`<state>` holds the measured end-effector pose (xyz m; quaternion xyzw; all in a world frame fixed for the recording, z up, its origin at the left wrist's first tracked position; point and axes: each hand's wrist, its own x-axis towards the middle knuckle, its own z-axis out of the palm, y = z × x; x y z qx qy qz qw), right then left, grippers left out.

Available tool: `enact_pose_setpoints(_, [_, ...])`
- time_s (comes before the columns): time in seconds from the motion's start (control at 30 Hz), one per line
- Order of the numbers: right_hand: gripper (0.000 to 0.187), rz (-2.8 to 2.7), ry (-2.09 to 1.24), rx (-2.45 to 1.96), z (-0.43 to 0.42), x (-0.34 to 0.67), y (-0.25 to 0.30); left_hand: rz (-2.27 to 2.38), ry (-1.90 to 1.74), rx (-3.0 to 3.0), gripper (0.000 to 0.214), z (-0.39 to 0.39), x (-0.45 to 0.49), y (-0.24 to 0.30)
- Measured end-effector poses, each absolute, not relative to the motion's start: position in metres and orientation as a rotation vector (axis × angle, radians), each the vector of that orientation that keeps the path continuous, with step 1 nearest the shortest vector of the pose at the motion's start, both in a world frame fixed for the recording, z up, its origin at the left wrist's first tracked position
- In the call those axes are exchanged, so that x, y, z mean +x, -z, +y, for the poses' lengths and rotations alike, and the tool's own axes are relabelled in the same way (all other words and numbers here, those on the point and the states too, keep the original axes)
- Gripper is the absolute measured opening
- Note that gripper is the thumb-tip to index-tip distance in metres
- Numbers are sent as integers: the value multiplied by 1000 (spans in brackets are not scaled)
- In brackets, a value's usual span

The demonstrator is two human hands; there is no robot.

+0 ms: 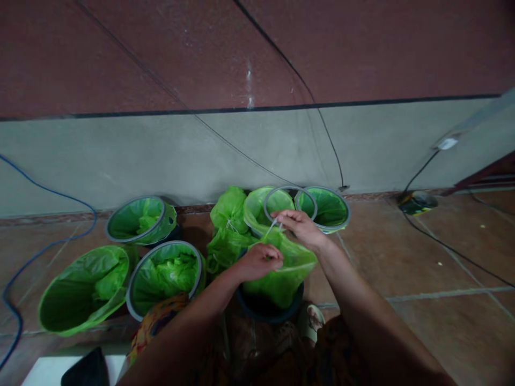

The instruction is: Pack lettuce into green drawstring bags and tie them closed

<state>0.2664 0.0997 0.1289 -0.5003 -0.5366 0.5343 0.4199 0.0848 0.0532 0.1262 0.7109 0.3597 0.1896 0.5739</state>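
Observation:
In the head view a green plastic bag (295, 260) stands partly inside a dark bucket (269, 317) close in front of me. My left hand (260, 261) is closed at the gathered top of this bag, fingers curled in. My right hand (300, 225) pinches a thin white tie (271, 227) just above the bag's neck. The tie's lower end is hidden by the hands and plastic. Right behind them lies a tied green bag (229, 212), and a grey ring (290, 187) rests over a green-lined bucket (261, 206).
On the left, green-lined buckets (164, 206) (199, 262) and a wide green-lined container (52, 292) hold leafy or crumpled green stuff. Another lined bucket (341, 209) is by the wall. A blue cable (60, 241), a black cable (450, 249) and a dark can (418, 202) are on the tiles.

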Motion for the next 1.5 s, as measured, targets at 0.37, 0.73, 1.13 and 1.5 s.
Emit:
enact_pose_setpoints(0.37, [41, -1057, -1512, -1019, 88, 255, -150, 615, -685, 1141, 36, 41, 80, -167])
enact_pose_setpoints(0.73, [38, -1033, -1667, -985, 77, 237, -145, 628, -1082, 1032, 22, 67, 76, -175])
enact_pose_setpoints(1.13, [43, -1257, -1850, -1064, 75, 233, -131, 1073, -1133, 936, 27, 83, 82, -136])
enact_pose_setpoints(1.5, [34, -732, -1654, -1026, 89, 247, -142, 1188, -929, 1182, 18, 62, 100, -98])
